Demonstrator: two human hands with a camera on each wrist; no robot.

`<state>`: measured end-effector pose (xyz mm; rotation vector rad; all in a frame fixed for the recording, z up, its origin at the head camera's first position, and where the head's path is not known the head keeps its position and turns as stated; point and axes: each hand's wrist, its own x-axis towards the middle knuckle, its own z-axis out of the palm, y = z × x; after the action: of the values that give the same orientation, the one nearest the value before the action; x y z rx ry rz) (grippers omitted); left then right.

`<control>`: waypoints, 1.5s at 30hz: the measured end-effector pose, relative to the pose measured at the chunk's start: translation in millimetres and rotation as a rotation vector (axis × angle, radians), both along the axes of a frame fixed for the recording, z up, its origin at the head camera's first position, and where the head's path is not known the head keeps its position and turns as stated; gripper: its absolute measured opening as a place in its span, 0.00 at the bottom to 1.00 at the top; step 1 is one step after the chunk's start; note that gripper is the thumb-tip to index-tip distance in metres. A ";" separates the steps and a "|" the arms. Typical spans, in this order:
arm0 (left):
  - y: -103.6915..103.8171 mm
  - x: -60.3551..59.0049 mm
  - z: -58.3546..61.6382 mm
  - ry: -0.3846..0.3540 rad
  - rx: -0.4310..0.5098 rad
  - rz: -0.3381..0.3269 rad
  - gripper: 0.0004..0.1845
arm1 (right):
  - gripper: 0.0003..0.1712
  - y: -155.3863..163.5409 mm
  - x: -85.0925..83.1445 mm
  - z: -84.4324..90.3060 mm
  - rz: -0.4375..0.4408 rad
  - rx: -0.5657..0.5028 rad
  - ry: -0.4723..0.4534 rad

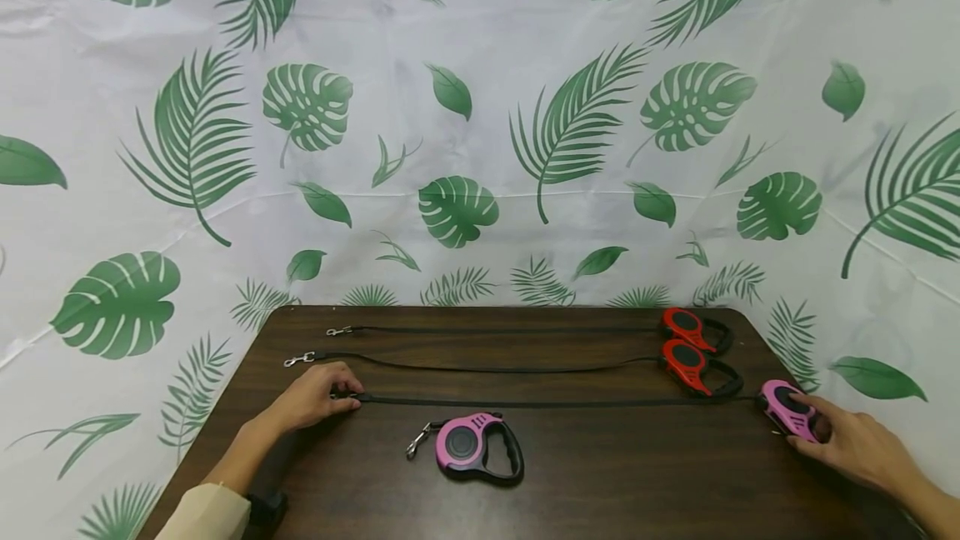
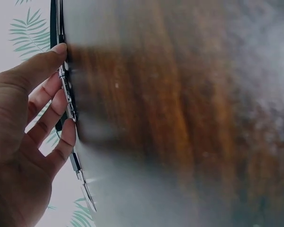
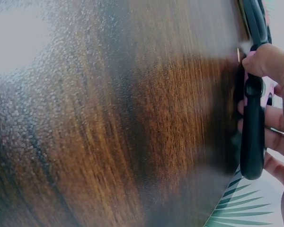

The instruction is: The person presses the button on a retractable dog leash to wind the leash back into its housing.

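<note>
At the table's right side my right hand [image 1: 862, 444] grips a pink retractable dog leash [image 1: 787, 408]; its black handle [image 3: 253, 142] shows in the right wrist view. From that casing a black cord [image 1: 540, 403] runs straight across the table to my left hand [image 1: 318, 394]. There the thumb and fingers pinch the cord's end by its metal clip [image 2: 68, 92]. Between the hands, nearer the front, lies a second pink retractable leash [image 1: 472, 448], its cord wound in and its silver clip [image 1: 417, 442] pointing left.
Two red retractable leashes, one at the back [image 1: 686, 325] and one in front of it [image 1: 690, 365], lie at the right. Their cords stretch left to silver clips [image 1: 300, 359]. A leaf-print cloth [image 1: 480, 148] hangs behind the dark wooden table [image 1: 600, 473].
</note>
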<state>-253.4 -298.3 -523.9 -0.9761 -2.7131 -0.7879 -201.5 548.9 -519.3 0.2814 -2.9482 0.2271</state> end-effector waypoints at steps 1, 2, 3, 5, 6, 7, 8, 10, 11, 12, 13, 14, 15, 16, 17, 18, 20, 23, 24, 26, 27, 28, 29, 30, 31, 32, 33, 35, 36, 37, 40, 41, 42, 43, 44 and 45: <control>0.0 -0.4 0.0 -0.004 -0.006 0.003 0.07 | 0.40 0.0 -0.3 0.2 0.001 -0.001 -0.003; 0.0 -0.8 0.0 -0.009 -0.011 0.006 0.07 | 0.40 -0.1 -0.4 0.2 0.002 0.000 -0.004; 0.2 -1.1 0.0 -0.012 -0.015 0.009 0.07 | 0.40 -0.1 -0.4 0.2 0.002 0.001 -0.005; 0.2 -1.6 -0.4 -0.017 -0.021 0.017 0.07 | 0.40 -0.3 -0.5 0.4 0.001 0.002 -0.007; 0.3 -1.9 -0.6 -0.017 -0.021 0.019 0.07 | 0.40 -0.6 -0.6 0.9 -0.001 0.002 -0.007; 0.3 -2.0 -0.8 -0.016 -0.023 0.020 0.07 | 0.40 -0.6 -0.9 1.2 -0.002 0.002 -0.006; 0.4 -2.2 -1.0 -0.012 -0.025 0.020 0.07 | 0.39 -0.7 -0.9 1.3 -0.002 0.002 -0.004; 0.7 -1.9 -1.4 -0.002 -0.031 0.024 0.07 | 0.39 -0.8 -1.1 1.8 0.004 -0.007 0.003; 0.8 -1.6 -1.6 0.006 -0.036 0.026 0.07 | 0.39 -1.3 -1.1 2.3 0.004 -0.011 0.008; 0.9 -1.1 -1.8 0.016 -0.041 0.028 0.07 | 0.39 -1.7 -1.0 2.6 0.002 -0.008 0.009; 0.8 -0.7 -2.0 0.025 -0.045 0.029 0.08 | 0.38 -1.3 -0.8 2.6 0.004 -0.008 0.005; 0.7 -0.2 -2.2 0.035 -0.046 0.027 0.08 | 0.38 -1.6 -0.6 3.2 0.003 -0.011 0.001; 0.6 0.2 -2.2 0.043 -0.045 0.025 0.08 | 0.38 -1.7 -0.6 3.8 0.001 -0.013 -0.001; 0.3 0.3 -2.6 0.054 -0.040 0.020 0.08 | 0.38 -1.8 -0.9 4.6 -0.003 -0.014 -0.007; -0.1 0.2 -2.5 0.063 -0.037 0.017 0.08 | 0.38 -1.7 -0.9 5.2 -0.006 -0.012 -0.011; -0.7 0.0 -2.4 0.069 -0.032 0.014 0.08 | 0.38 -1.3 -1.2 5.7 -0.007 -0.013 -0.017; -1.7 -1.3 -2.0 0.075 -0.024 0.013 0.07 | 0.38 -0.8 -2.0 7.0 -0.008 -0.014 -0.018; -3.2 -3.5 -0.6 0.056 -0.020 0.025 0.06 | 0.37 0.8 -2.1 6.3 -0.001 -0.022 0.003; -3.5 -4.2 0.0 0.041 -0.017 0.029 0.06 | 0.37 1.3 -2.0 6.0 0.000 -0.027 0.011; -3.8 -5.1 1.5 0.009 -0.012 0.034 0.05 | 0.35 2.6 -1.7 5.0 0.005 -0.047 0.032; -4.1 -5.5 2.5 -0.007 -0.008 0.035 0.05 | 0.35 2.9 -1.5 4.6 0.004 -0.057 0.041; -4.4 -5.6 3.8 -0.022 -0.001 0.033 0.05 | 0.34 3.2 -1.3 4.2 0.003 -0.067 0.047; -4.7 -5.6 5.3 -0.037 0.005 0.028 0.04 | 0.34 3.2 -1.1 4.2 0.000 -0.071 0.052; -5.0 -5.8 6.7 -0.052 0.013 0.028 0.04 | 0.33 3.2 -0.9 4.5 -0.003 -0.075 0.053; -5.5 -5.9 8.2 -0.061 0.018 0.022 0.04 | 0.33 2.9 -0.6 4.9 -0.008 -0.078 0.056; -6.1 -5.8 9.9 -0.071 0.023 0.019 0.04 | 0.33 2.4 -0.6 5.6 -0.014 -0.079 0.058; -6.5 -5.9 11.6 -0.079 0.029 0.014 0.04 | 0.32 2.8 -0.8 6.7 -0.017 -0.084 0.054; -7.3 -6.1 14.9 -0.090 0.030 0.008 0.04 | 0.31 2.1 -1.2 9.7 -0.029 -0.098 0.063; -7.7 -6.2 16.5 -0.092 0.028 0.009 0.04 | 0.31 1.7 -1.7 11.4 -0.035 -0.104 0.067; -8.0 -6.4 18.1 -0.094 0.026 0.009 0.04 | 0.30 1.2 -2.3 13.0 -0.042 -0.109 0.068; -8.6 -7.0 21.8 -0.093 0.014 0.014 0.05 | 0.30 -0.9 -4.7 18.3 -0.061 -0.121 0.066; -9.1 -7.1 22.8 -0.093 0.011 0.018 0.05 | 0.30 -1.3 -5.6 19.8 -0.066 -0.121 0.065; -9.4 -7.3 23.6 -0.091 0.011 0.022 0.05 | 0.30 -1.6 -6.4 21.2 -0.070 -0.122 0.063; -9.8 -7.5 24.2 -0.089 0.012 0.024 0.05 | 0.30 -2.0 -7.0 22.4 -0.073 -0.121 0.064; -10.1 -7.8 24.7 -0.088 0.013 0.026 0.06 | 0.30 -2.1 -7.5 23.2 -0.075 -0.118 0.072; -10.5 -8.0 25.2 -0.083 0.016 0.028 0.06 | 0.30 -2.1 -8.1 24.0 -0.073 -0.116 0.084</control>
<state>-261.4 -308.8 -498.7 -0.9195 -2.7793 -0.8612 -209.5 546.8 -495.2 0.1631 -2.8431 0.3661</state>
